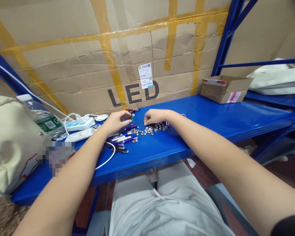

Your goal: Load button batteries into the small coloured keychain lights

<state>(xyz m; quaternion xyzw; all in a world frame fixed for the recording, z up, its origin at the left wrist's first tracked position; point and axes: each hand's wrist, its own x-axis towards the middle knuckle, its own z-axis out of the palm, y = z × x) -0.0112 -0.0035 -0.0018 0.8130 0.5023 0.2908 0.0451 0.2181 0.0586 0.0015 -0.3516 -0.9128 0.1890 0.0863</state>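
Left hand [116,122] held small green piece [132,116] at fingertips, seemingly for fine control; right hand [155,116] pinched narrowly, contents unclear, beside loose discs [148,130] within easy reach

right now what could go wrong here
The small round metal pieces lie loose beside the right hand, so a careless brush could scatter them. The white cable loops past the pens close to the left forearm; it might snag and drag some along. The plastic bottle is close to the power strip, so any leak could be hazardous, though its contents are unclear.
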